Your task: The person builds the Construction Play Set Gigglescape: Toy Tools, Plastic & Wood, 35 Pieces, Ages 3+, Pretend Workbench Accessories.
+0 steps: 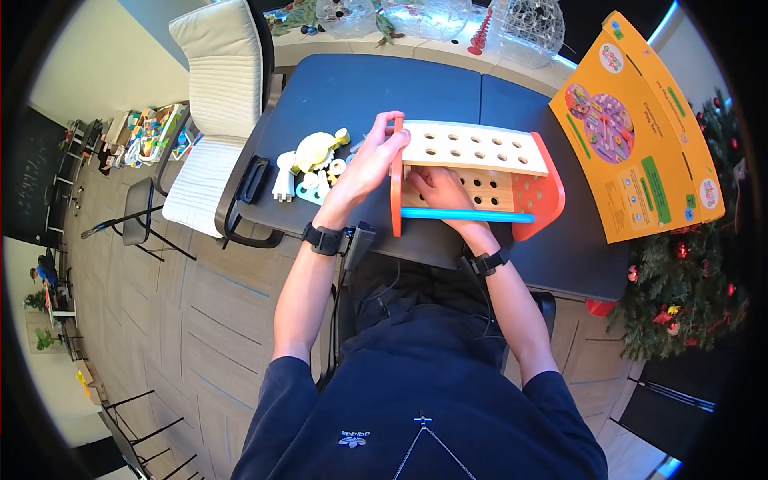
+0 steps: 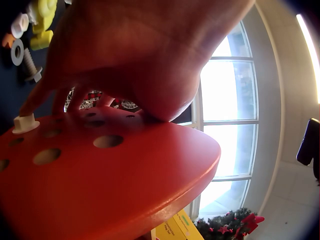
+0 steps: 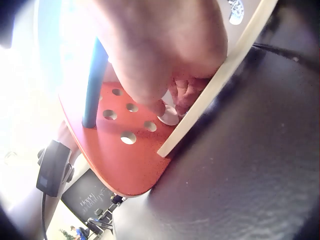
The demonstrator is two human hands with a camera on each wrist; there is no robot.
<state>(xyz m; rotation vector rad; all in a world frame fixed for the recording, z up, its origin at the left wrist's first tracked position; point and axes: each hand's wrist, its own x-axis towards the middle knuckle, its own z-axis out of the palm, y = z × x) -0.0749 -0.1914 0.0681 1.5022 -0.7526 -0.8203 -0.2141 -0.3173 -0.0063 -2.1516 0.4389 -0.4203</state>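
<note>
A toy workbench has red-orange side panels (image 1: pixel 534 188), a pale pegboard top (image 1: pixel 472 146) with holes, a lower holed wooden shelf and a blue rod (image 1: pixel 468 215) across its front. The left hand (image 1: pixel 372 162) holds the left panel at its upper edge. In the left wrist view, one of its fingertips touches a white bolt head (image 2: pixel 25 124) seated in that panel's outer face. Inside the frame, below the top board, the right hand (image 1: pixel 440 190) reaches to the left panel. There, in the right wrist view, its fingers pinch a round white nut (image 3: pixel 169 116) against the panel.
Loose toy parts (image 1: pixel 316 160), yellow, white and pale blue, lie left of the workbench on the dark table (image 1: pixel 384 88). A large yellow box (image 1: pixel 640 136) stands at the right. A white chair (image 1: pixel 212 128) is beyond the table's left side, a decorated tree (image 1: pixel 680 296) at right.
</note>
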